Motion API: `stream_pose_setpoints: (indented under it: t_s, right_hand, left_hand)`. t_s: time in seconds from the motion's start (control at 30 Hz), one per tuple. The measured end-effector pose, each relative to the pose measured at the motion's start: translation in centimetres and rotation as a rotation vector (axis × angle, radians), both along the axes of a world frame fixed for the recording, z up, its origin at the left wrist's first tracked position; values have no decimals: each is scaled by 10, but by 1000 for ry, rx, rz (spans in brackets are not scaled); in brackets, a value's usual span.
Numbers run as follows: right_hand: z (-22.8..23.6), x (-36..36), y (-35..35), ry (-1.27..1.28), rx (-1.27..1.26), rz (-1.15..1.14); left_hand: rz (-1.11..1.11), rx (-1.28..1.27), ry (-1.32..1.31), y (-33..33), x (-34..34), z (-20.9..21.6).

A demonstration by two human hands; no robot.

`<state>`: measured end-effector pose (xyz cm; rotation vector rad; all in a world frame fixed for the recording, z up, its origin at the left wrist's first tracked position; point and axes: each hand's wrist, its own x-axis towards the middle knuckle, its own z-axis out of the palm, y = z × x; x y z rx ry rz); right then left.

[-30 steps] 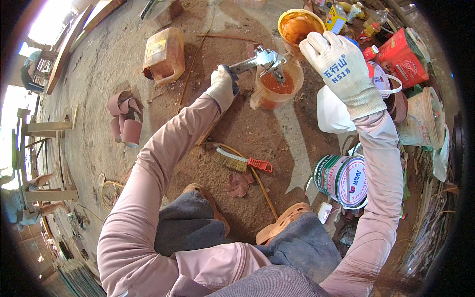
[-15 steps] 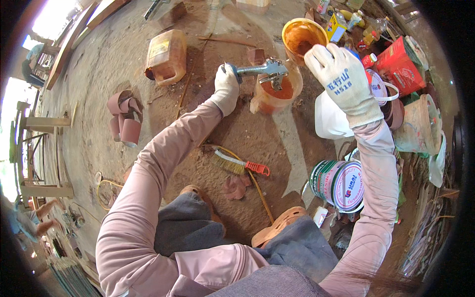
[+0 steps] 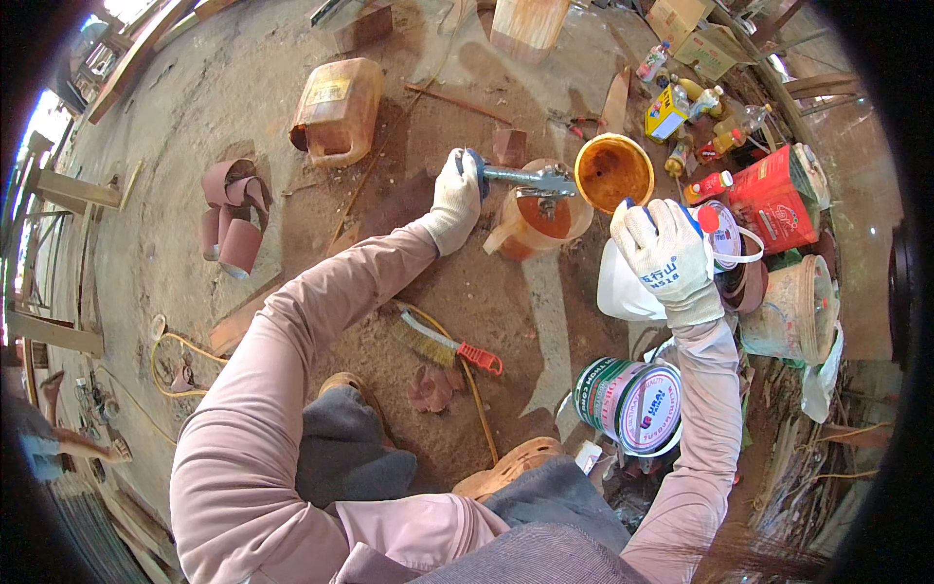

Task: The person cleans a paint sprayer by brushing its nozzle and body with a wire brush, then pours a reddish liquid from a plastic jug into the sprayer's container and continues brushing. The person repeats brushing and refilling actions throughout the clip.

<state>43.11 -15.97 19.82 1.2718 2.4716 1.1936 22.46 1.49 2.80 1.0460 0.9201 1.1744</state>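
Observation:
My left hand (image 3: 454,202), in a white work glove, is closed round the end of a blue-grey metal tool (image 3: 525,179) with a jaw-like head; its exact kind is unclear. Beneath the tool head stands a cut-open plastic container (image 3: 503,234) holding orange-brown liquid. My right hand (image 3: 666,258), gloved too, grips the near rim of a yellow cup (image 3: 613,206). The cup tilts so that its orange-stained inside faces me, and its rim is close to the tool head. Whether the two touch, I cannot tell. The fingertips behind the cup rim are partly hidden.
Close to my right forearm are a white jug (image 3: 623,284) and a green paint can (image 3: 608,394). A wire brush (image 3: 452,347) lies before my feet. Sandpaper rolls (image 3: 238,209) and a stained jug (image 3: 342,102) lie left; bottles and a red tin (image 3: 773,200) crowd the right.
The yellow cup has come down toward the tool head, its opening turned more toward me. My left hand still holds the tool, whose head looks turned. The whole view has shifted somewhat.

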Motion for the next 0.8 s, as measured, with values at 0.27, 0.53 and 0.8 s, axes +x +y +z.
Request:
stream_pose_setpoints:
  t_s: [0.27, 0.53, 0.8]
  right_hand:
    - [-14, 1, -4, -10, -54, 3]
    - [-9, 4, -9, 223, -106, -111]
    - [-16, 12, -12, 616, -127, -243]
  left_hand:
    - [-3, 26, 15, 6, -6, -6]
    - [11, -59, 23, 4, -10, -1]
    - [-9, -312, -20, 9, -15, 21]
